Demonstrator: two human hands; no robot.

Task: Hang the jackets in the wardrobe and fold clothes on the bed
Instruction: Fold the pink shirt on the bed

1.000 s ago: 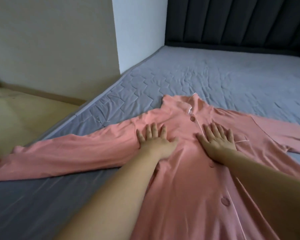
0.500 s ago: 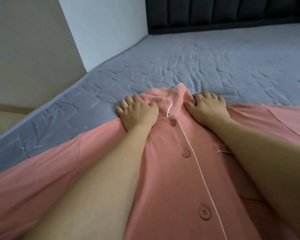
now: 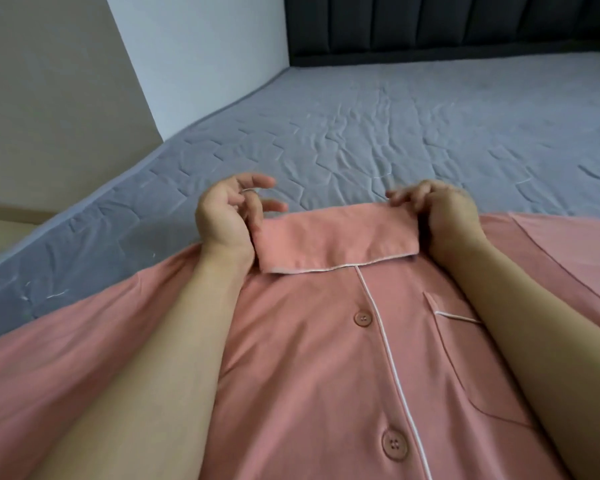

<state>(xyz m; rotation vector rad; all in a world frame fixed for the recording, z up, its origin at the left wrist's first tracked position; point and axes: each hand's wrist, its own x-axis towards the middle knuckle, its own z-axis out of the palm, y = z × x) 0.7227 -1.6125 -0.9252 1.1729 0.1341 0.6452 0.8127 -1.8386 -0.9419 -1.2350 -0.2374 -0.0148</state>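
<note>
A pink button-up pyjama shirt (image 3: 326,358) with white piping lies front up on the grey bed (image 3: 395,140), its sleeves spread to both sides. Its collar (image 3: 336,240) is turned down flat in a straight band. My left hand (image 3: 229,216) is at the collar's left end, with some fingers curled on the fabric edge and others spread and blurred. At the collar's right end my right hand (image 3: 440,213) pinches the top edge with curled fingers. Both forearms lie over the shirt's chest.
The dark padded headboard (image 3: 447,26) runs along the far end of the bed. A white wall corner (image 3: 205,64) and a beige wall (image 3: 49,109) stand at the left, beside the mattress edge. Bare grey mattress stretches beyond the collar.
My hands slid up from the shirt's chest to the neck, then moved apart to the collar's two ends. The collar now lies spread and turned down flat. The view has come closer.
</note>
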